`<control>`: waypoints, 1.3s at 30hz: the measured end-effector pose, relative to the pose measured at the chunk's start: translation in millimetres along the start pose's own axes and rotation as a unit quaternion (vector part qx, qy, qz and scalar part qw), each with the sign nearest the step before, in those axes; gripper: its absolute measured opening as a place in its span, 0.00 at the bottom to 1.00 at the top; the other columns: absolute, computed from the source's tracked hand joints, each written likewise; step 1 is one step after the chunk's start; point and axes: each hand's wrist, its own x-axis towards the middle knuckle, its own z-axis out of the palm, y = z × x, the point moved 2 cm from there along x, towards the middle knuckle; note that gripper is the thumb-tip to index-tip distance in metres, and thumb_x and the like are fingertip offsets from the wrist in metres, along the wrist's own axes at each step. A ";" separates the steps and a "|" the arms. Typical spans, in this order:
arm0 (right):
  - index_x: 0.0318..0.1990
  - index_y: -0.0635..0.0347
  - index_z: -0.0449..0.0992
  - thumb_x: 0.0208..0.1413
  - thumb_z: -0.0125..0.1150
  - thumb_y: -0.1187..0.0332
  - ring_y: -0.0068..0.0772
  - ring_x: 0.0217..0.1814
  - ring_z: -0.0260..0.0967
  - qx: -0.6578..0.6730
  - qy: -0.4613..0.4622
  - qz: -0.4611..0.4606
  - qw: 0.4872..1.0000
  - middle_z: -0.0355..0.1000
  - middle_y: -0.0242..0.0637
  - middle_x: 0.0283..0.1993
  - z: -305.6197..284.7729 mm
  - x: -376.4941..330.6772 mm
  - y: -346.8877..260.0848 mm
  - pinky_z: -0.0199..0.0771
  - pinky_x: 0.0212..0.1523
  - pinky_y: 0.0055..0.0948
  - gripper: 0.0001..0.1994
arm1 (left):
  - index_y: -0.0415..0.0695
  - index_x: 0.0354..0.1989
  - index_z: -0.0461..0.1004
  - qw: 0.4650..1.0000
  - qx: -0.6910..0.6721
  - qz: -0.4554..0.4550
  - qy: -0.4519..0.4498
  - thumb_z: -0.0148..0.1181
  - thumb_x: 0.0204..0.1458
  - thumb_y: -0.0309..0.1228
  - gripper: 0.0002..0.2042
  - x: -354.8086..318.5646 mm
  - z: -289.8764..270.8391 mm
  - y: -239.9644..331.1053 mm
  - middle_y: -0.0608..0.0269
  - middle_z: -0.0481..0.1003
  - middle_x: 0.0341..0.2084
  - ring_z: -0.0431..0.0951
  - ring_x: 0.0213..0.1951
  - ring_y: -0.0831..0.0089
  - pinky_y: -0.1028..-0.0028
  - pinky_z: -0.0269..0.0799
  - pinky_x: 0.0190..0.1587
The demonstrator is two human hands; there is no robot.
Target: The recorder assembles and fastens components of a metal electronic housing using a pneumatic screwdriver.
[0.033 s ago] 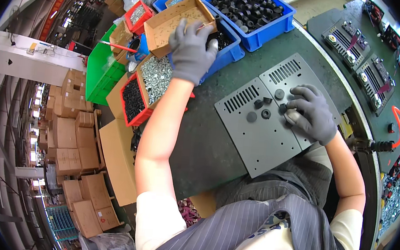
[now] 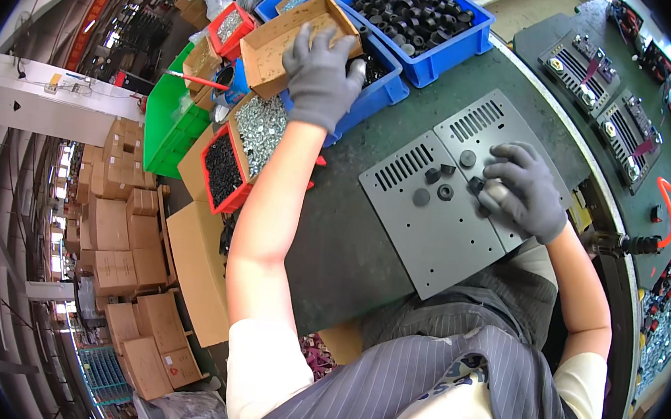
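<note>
Head view: fitting black knobs onto grey panel (image 2: 439, 211).
Left hand (image 2: 321, 76): fingers curled into cardboard box (image 2: 274, 40), contents hidden.
Right hand (image 2: 522, 190): fingers pressed closed on a knob (image 2: 477, 186).
Next: likely needs another small part brought beside right fingers.

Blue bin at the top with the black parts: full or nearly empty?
Full. The blue bin is heaped with black round parts up to its rim; none of its floor shows.
</note>
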 end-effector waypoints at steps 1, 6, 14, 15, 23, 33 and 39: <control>0.37 0.58 0.77 0.48 0.58 0.63 0.49 0.53 0.63 -0.002 0.003 0.003 1.000 0.68 0.46 0.47 0.2 -2.1 2.2 0.63 0.52 0.41 0.12 | 0.55 0.42 0.76 0.999 0.046 0.016 0.006 0.60 0.42 0.41 0.17 15.1 10.0 -2.5 0.60 0.69 0.49 0.57 0.59 0.54 0.51 0.50 0.58; 0.38 0.63 0.76 0.52 0.54 0.69 0.42 0.47 0.67 0.132 0.148 0.169 0.965 0.69 0.45 0.43 -6.3 -17.1 38.4 0.66 0.48 0.33 0.09 | 0.54 0.43 0.76 0.993 0.099 0.020 -0.058 0.57 0.45 0.45 0.17 57.9 46.3 -9.1 0.54 0.65 0.54 0.52 0.62 0.51 0.49 0.45 0.59; 0.36 0.62 0.76 0.49 0.56 0.66 0.43 0.45 0.67 0.082 0.146 0.175 0.970 0.70 0.44 0.41 -7.9 -21.2 36.8 0.66 0.47 0.34 0.10 | 0.52 0.40 0.78 0.979 0.128 -0.049 -0.150 0.57 0.46 0.45 0.15 79.1 69.8 3.4 0.55 0.64 0.56 0.50 0.63 0.51 0.51 0.42 0.60; 0.36 0.62 0.76 0.49 0.56 0.66 0.44 0.46 0.67 0.082 0.141 0.173 0.971 0.70 0.44 0.41 -8.9 -21.9 36.8 0.66 0.47 0.34 0.10 | 0.52 0.39 0.79 0.984 0.101 -0.052 -0.136 0.57 0.46 0.44 0.15 79.5 66.2 7.4 0.56 0.64 0.56 0.50 0.62 0.52 0.51 0.42 0.60; 0.37 0.64 0.75 0.47 0.58 0.66 0.45 0.46 0.67 0.089 0.144 0.114 0.979 0.70 0.45 0.42 -9.2 -21.5 44.8 0.66 0.47 0.34 0.12 | 0.46 0.45 0.72 0.971 -0.226 0.078 0.009 0.60 0.45 0.40 0.20 76.1 14.5 64.2 0.50 0.68 0.48 0.60 0.57 0.49 0.56 0.57 0.57; 0.38 0.54 0.73 0.37 0.67 0.51 0.39 0.33 0.62 0.016 -0.003 -0.003 1.000 0.64 0.36 0.27 -5.4 -52.3 -23.2 0.62 0.34 0.34 0.23 | 0.53 0.42 0.75 0.976 -0.203 0.059 -0.055 0.63 0.41 0.37 0.16 -56.7 -39.5 86.0 0.62 0.71 0.42 0.67 0.45 0.59 0.63 0.62 0.51; 0.38 0.55 0.72 0.41 0.63 0.62 0.42 0.34 0.63 0.030 -0.088 -0.035 0.995 0.65 0.36 0.29 21.2 -59.9 -33.7 0.62 0.35 0.37 0.15 | 0.46 0.41 0.76 0.947 -0.278 -0.049 -0.154 0.63 0.41 0.28 0.15 -118.2 -51.7 93.4 0.58 0.73 0.36 0.72 0.41 0.62 0.68 0.68 0.45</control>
